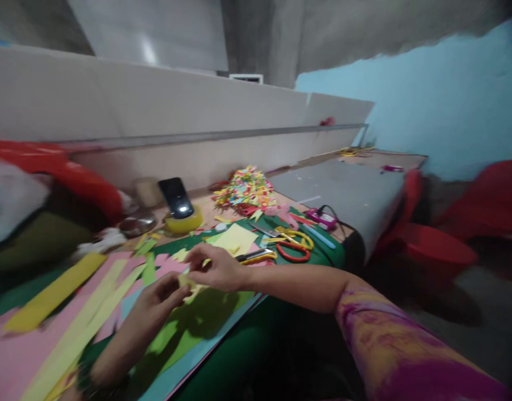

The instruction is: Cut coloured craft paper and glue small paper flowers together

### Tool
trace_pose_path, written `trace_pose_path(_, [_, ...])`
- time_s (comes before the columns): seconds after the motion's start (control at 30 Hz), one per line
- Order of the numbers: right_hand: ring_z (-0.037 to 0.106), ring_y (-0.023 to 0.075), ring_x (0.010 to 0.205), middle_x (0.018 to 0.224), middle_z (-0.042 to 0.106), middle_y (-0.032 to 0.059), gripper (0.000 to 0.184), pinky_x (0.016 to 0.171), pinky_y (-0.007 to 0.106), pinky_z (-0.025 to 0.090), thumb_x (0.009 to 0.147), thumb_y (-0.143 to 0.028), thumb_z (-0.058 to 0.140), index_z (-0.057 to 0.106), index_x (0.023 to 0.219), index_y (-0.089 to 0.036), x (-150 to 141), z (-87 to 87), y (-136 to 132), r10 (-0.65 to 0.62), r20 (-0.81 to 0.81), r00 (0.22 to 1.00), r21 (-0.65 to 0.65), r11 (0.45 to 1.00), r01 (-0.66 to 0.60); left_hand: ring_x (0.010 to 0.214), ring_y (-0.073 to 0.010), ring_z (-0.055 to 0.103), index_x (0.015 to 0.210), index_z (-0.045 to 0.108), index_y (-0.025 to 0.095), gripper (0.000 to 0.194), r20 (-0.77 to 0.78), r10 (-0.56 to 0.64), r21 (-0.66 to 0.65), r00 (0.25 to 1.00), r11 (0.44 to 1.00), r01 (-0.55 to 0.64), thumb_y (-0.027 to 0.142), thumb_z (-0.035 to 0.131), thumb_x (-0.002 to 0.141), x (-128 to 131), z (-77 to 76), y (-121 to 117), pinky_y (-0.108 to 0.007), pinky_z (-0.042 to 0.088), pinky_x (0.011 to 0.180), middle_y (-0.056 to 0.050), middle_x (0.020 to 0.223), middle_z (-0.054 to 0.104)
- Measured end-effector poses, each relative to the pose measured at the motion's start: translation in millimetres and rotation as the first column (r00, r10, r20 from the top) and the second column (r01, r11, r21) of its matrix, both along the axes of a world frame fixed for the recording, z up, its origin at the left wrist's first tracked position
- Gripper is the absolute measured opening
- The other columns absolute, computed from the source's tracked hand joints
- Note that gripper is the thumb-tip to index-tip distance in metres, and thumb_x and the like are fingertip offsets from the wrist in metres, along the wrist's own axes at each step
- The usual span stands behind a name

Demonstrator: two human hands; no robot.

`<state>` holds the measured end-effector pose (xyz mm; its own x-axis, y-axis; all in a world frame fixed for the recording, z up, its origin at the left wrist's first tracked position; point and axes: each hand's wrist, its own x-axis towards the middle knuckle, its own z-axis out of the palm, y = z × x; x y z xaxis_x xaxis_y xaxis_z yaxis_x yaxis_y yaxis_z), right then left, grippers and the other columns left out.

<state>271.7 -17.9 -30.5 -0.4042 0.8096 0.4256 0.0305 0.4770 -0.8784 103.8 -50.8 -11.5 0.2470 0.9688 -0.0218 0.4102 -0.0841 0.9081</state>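
Observation:
Between my two hands is a small piece of pale yellow paper (186,283), pinched by the fingertips. My left hand (165,295) grips its lower side, and my right hand (217,268) closes on it from the right, thumb and fingers together. Beneath them lie green paper (189,328) and blue paper sheets (214,345). Just past my right hand is a square of pale yellow paper (236,238). A box cutter (254,255) rests beside my right wrist, with red-handled scissors (293,252) and yellow-handled scissors (300,237) close by.
Pink sheets (14,362) and yellow strips (55,292) spread at left. A phone (176,197) leans on a yellow tape roll (183,221). Behind are a pile of colourful paper pieces (247,189) and a white partition (176,106). A red chair (435,250) stands at right.

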Motion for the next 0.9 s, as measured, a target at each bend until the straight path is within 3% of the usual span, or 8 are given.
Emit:
trace_pose_path(0.2, [0.055, 0.0105, 0.067, 0.074, 0.056, -0.0035, 0.028, 0.06, 0.023, 0.045, 0.069, -0.019, 0.062, 0.051, 0.094, -0.019, 2, -1.6, -1, 0.038, 0.034, 0.999, -0.032, 0.999, -0.037, 0.064, -0.0141, 0.051, 0.068, 0.056, 0.018, 0.023, 0.042, -0.018, 0.02, 0.999, 1.0, 0.017, 0.041, 0.061, 0.068, 2, -0.7, -5, -0.026, 0.042, 0.059, 0.001, 0.067, 0.056])
trace_pose_path(0.5, [0.053, 0.0105, 0.064, 0.071, 0.054, -0.0039, 0.028, 0.059, 0.024, 0.044, 0.068, -0.021, 0.06, 0.051, 0.094, -0.019, 3, -2.6, -3, 0.058, 0.057, 0.997, -0.034, 0.998, -0.056, 0.069, -0.0143, 0.055, 0.073, 0.057, 0.018, 0.019, 0.069, -0.069, 0.062, 0.995, 0.996, 0.065, 0.037, 0.061, 0.07, 2, -6.2, -4, -0.026, 0.045, 0.062, 0.0, 0.073, 0.059])
trace_pose_path(0.6, [0.053, 0.0113, 0.066, 0.071, 0.054, -0.0036, 0.029, 0.06, 0.024, 0.044, 0.067, -0.025, 0.061, 0.052, 0.094, -0.019, 18, 10.1, 10, -0.036, -0.02, 0.999, -0.038, 0.999, 0.035, 0.069, -0.0151, 0.059, 0.08, 0.059, 0.018, 0.029, 0.138, 0.084, 0.059, 0.987, 0.994, -0.093, 0.043, 0.066, 0.066, -5, -1.0, 1, -0.027, 0.046, 0.061, -0.001, 0.079, 0.062])
trace_pose_path(0.73, [0.053, 0.0118, 0.068, 0.072, 0.053, -0.0036, 0.034, 0.062, 0.025, 0.044, 0.062, -0.031, 0.062, 0.052, 0.092, -0.02, 46, 28.1, 38, -0.292, -0.241, 0.926, -0.133, 0.955, 0.266, 0.067, -0.0148, 0.06, 0.086, 0.061, 0.017, 0.042, 0.231, 0.339, 0.078, 0.912, 0.928, -0.364, 0.051, 0.069, 0.061, -22, 5.9, 11, -0.026, 0.046, 0.059, -0.001, 0.077, 0.063])
trace_pose_path(0.8, [0.052, 0.0113, 0.066, 0.072, 0.053, -0.004, 0.034, 0.06, 0.024, 0.044, 0.06, -0.029, 0.062, 0.052, 0.091, -0.02, 56, 30.9, 48, -0.348, -0.225, 0.91, -0.199, 0.931, 0.306, 0.065, -0.0144, 0.059, 0.085, 0.062, 0.017, 0.045, 0.249, 0.381, 0.078, 0.89, 0.908, -0.411, 0.051, 0.071, 0.058, -28, 6.4, 16, -0.025, 0.045, 0.057, 0.0, 0.074, 0.062])
trace_pose_path(0.9, [0.051, 0.0107, 0.062, 0.067, 0.052, -0.005, 0.033, 0.056, 0.022, 0.042, 0.06, -0.025, 0.061, 0.053, 0.091, -0.018, 60, 27.4, 56, -0.33, -0.077, 0.941, -0.239, 0.922, 0.304, 0.063, -0.0135, 0.058, 0.082, 0.062, 0.016, 0.045, 0.255, 0.392, 0.063, 0.884, 0.905, -0.42, 0.05, 0.072, 0.055, -33, 3.9, 22, -0.024, 0.045, 0.056, 0.001, 0.071, 0.061])
